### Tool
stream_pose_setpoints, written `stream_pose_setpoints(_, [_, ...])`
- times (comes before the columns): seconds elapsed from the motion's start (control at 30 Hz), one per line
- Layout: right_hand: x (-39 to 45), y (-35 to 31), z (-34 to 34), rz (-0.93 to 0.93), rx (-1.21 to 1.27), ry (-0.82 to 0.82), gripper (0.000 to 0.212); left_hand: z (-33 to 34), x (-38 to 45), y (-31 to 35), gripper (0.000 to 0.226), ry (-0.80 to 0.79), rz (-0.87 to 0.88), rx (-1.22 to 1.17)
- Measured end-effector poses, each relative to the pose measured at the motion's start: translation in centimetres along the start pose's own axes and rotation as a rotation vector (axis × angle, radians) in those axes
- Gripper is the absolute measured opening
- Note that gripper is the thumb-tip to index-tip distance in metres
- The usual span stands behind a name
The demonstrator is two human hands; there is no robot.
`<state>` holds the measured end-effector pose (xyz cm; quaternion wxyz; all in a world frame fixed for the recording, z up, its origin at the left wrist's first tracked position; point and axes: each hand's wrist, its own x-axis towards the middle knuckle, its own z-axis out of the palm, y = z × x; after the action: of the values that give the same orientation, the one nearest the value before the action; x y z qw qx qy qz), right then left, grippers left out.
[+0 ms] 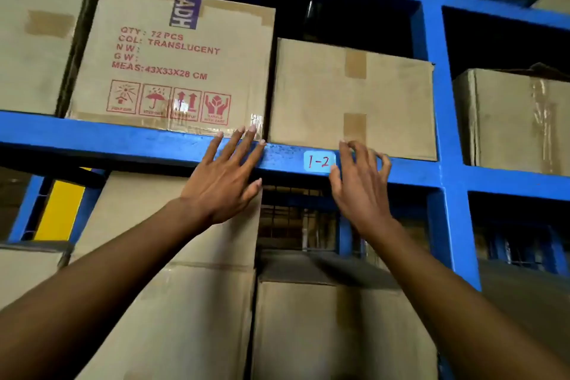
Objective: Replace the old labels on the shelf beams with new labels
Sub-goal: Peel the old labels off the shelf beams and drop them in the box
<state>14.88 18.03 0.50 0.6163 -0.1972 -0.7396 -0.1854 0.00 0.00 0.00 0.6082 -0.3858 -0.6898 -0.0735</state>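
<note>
We are reaching both empty hands, left hand [226, 177] spread and right hand [359, 177] half-curled, toward the label [319, 162] on the shelf beam [123, 140], whether old or new we cannot tell.

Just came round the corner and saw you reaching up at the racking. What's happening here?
A person is working on a label marked "1-2" on the blue shelf beam. The right hand is at the label's right edge, thumb beside it, fingers curled and holding nothing visible. The left hand rests flat and open on the beam to the left. Cardboard boxes sit on the shelf above.
</note>
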Motion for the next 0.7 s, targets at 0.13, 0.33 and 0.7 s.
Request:
stream_pose_setpoints(0.13, [1.4, 0.0, 2.1, 0.013, -0.114, 0.055, 0.035, 3.0, 0.6, -2.0, 0.077, -0.052, 0.038, 0.015])
stream_pose_setpoints(0.33, [1.6, -1.0, 3.8, 0.041, -0.194, 0.154, 0.034, 4.9, 0.5, -1.8, 0.090, 0.072, 0.056, -0.007])
stream_pose_setpoints(0.7, [2.7, -0.9, 2.7, -0.026, -0.163, 0.214, 0.023, 5.6, 0.7, -1.3, 0.100, 0.120, 0.042, -0.040])
